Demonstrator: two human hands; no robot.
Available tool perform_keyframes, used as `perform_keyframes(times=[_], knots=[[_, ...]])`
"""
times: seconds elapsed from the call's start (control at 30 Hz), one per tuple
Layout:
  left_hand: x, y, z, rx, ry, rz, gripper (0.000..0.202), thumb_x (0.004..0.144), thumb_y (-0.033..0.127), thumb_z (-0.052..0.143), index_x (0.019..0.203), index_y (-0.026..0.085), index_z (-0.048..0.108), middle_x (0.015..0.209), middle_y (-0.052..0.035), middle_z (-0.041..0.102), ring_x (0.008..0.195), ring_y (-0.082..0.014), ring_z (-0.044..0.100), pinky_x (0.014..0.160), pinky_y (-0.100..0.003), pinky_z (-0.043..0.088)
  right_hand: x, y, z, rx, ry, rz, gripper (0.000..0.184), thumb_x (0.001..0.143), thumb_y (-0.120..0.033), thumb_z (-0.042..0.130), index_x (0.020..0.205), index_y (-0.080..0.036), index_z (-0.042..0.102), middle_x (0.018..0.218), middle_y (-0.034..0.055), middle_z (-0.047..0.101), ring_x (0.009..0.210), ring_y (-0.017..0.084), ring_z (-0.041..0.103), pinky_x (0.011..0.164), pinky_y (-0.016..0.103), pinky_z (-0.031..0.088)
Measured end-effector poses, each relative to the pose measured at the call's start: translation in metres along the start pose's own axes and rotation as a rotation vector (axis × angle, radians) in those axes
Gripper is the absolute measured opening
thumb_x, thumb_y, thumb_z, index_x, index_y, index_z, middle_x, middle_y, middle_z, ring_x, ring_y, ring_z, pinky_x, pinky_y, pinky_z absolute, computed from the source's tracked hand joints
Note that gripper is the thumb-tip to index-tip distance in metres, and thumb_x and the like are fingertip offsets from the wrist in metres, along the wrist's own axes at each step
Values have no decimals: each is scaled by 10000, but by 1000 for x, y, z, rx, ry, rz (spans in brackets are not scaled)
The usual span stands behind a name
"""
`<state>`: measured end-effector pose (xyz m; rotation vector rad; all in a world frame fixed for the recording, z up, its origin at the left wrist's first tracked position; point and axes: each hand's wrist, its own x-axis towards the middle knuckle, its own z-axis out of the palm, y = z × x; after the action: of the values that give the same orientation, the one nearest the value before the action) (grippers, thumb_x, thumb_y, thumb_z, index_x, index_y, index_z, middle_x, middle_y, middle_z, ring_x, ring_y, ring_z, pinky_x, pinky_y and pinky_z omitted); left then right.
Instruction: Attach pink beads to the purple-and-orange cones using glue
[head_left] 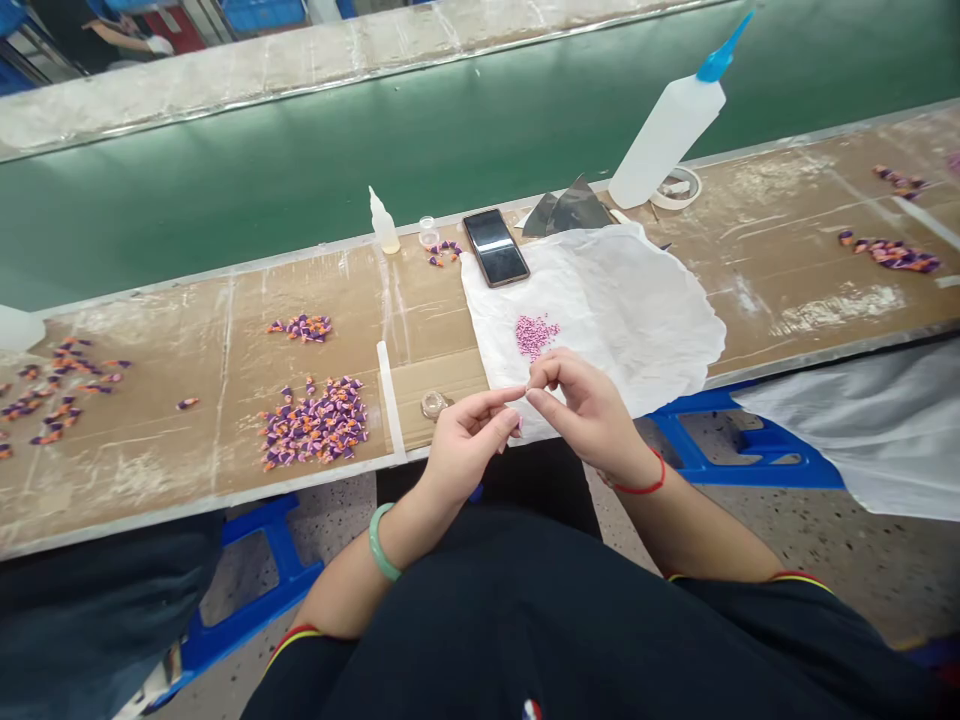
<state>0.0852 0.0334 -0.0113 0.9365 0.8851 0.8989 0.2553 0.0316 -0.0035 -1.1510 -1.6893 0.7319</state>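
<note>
My left hand and my right hand meet above the near edge of a crinkled white sheet. A small pink piece shows in the curled fingers of my left hand. My right thumb and forefinger are pinched close by, and anything between them is too small to tell. Just beyond my fingertips, a heap of tiny pink beads lies on the sheet. To the left, a large pile of purple and orange pieces sits on the cardboard-covered bench.
A phone, a small glue bottle, a large blue-nozzled squeeze bottle, a tape roll and a small glass jar stand on the bench. More purple-orange piles lie along it. A green belt runs behind; a gloved co-worker's hand is far off.
</note>
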Motion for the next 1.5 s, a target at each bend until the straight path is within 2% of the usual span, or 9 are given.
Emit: perform_keyframes(times=[0.3,0.5,0.6,0.73,0.93,1.07,1.23,1.4,1.5], knots=[[-8,0,0,-134,25,-80,343,702,407,828,917,150,754,630,16,612,492,-56,441,466,-216,295,-3,-2,5,-246,100,-234,92,912,-181,579,869,-262,572,808,37,618,797,229,576,734,432,463],[-10,7,2,-291,-23,-184,364,631,428,858,701,134,655,574,24,559,455,-34,362,448,-222,205,-10,0,9,-293,184,-394,237,877,-120,632,940,-344,676,939,45,674,937,272,609,817,486,500],[-11,10,-2,-220,-24,-127,392,650,470,847,699,138,646,593,14,575,471,-42,387,460,-224,250,-12,-2,18,-167,206,-305,192,870,-136,654,903,-324,663,914,49,649,948,277,602,843,499,496],[-13,14,-6,2,31,73,372,720,497,791,709,153,647,624,-11,615,564,-99,520,550,-247,399,-14,-8,31,125,134,-69,99,900,-186,636,853,-274,638,909,54,585,916,243,596,806,445,514],[-18,20,-9,316,169,272,220,783,340,703,667,171,625,625,-5,603,564,-111,516,556,-251,414,-10,-17,35,259,66,81,96,901,-259,646,810,-237,627,866,49,619,846,208,617,767,382,533],[-20,24,-10,256,143,175,234,773,331,689,631,176,588,561,17,551,521,-98,473,508,-228,375,-2,-25,23,194,-50,68,82,912,-221,570,840,-226,608,807,30,642,753,173,605,700,329,514],[-23,28,-10,278,116,137,209,753,312,689,627,174,595,549,18,538,501,-94,450,483,-221,353,5,-32,11,-11,-176,-49,144,861,-157,562,732,-221,546,676,-9,598,626,134,533,607,279,450],[-24,29,-10,311,123,111,173,722,282,714,640,165,617,561,16,541,520,-94,455,488,-220,346,8,-32,8,-57,-216,-111,153,806,-118,558,699,-219,519,648,-17,578,609,127,525,577,264,427],[-23,29,-14,172,43,-4,254,712,349,765,644,157,613,558,18,542,486,-71,419,459,-207,303,10,-31,6,-3,-270,-67,143,787,-119,557,685,-217,529,640,-19,577,592,123,520,566,262,430]])
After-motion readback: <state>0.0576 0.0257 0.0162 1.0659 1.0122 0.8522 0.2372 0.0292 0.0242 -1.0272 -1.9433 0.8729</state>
